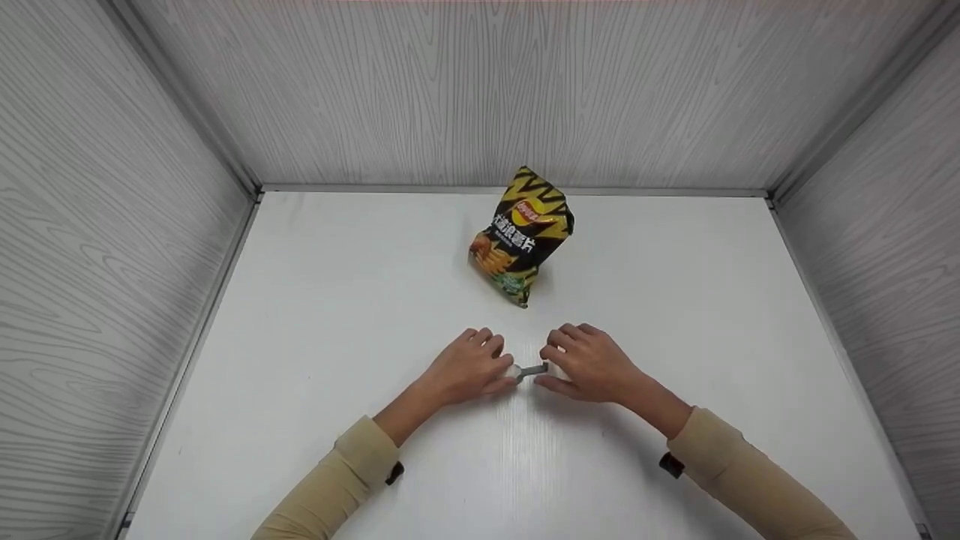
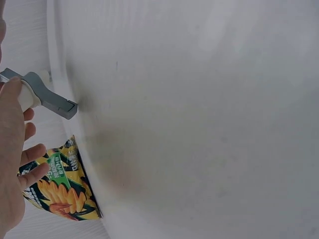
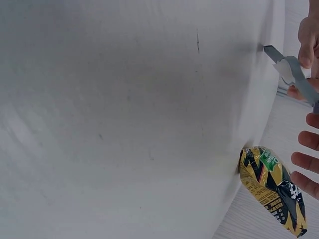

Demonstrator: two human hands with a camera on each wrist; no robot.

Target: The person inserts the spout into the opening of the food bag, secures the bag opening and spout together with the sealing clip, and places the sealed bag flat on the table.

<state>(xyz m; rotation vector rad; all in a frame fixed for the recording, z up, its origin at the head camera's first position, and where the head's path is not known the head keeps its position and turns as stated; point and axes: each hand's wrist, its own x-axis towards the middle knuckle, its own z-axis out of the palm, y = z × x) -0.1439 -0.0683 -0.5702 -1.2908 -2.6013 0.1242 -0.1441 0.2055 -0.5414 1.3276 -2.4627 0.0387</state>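
Near the middle of the table, my left hand [image 1: 472,367] pinches a small grey bag clip [image 1: 534,370] with a round white part. The left wrist view shows the thumb against that white part of the clip [image 2: 37,92] and the other fingers spread. My right hand [image 1: 592,365] is at the clip's right end, fingers loosely bent and thumb apart from them. Whether its index finger touches the clip cannot be told. In the right wrist view its fingers [image 3: 306,162] lie below the clip [image 3: 295,74]. A black-and-yellow chip bag [image 1: 521,236] stands beyond both hands.
The white table [image 1: 360,270] is bordered by grey wood-grain panels at the back [image 1: 480,90], left [image 1: 82,247] and right [image 1: 892,262]. The chip bag is close to the back panel.
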